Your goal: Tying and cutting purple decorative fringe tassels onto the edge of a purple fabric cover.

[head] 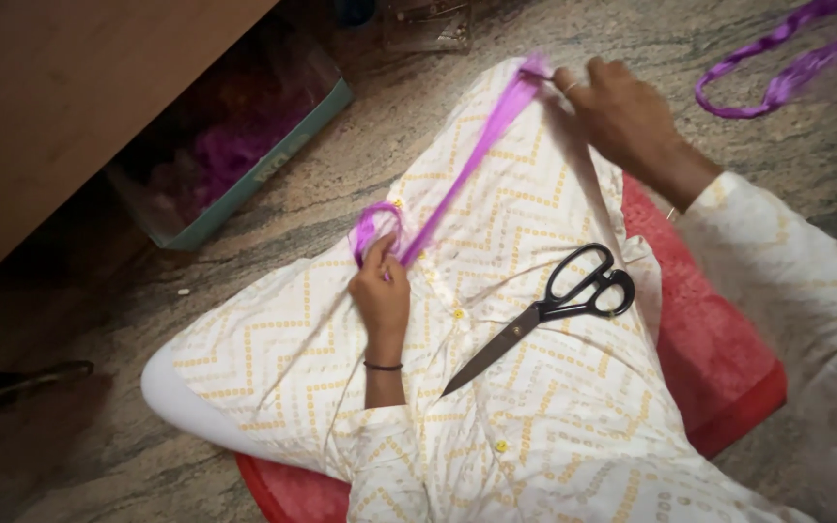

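A bundle of purple thread [472, 155] stretches taut across my lap, over a white garment with a yellow zigzag pattern [525, 397]. My left hand [382, 291] pinches the lower end, where the thread loops around the fingers. My right hand [622, 111] holds the upper end by my raised knee. Black-handled scissors [554, 308] lie closed on the garment, between the two hands, touched by neither.
I sit on a red seat [728, 368] on a grey stone floor [244, 228]. A teal box [234, 145] with purple thread stands at the upper left beside a wooden board [60, 97]. Another purple strand [777, 73] lies on the floor at the upper right.
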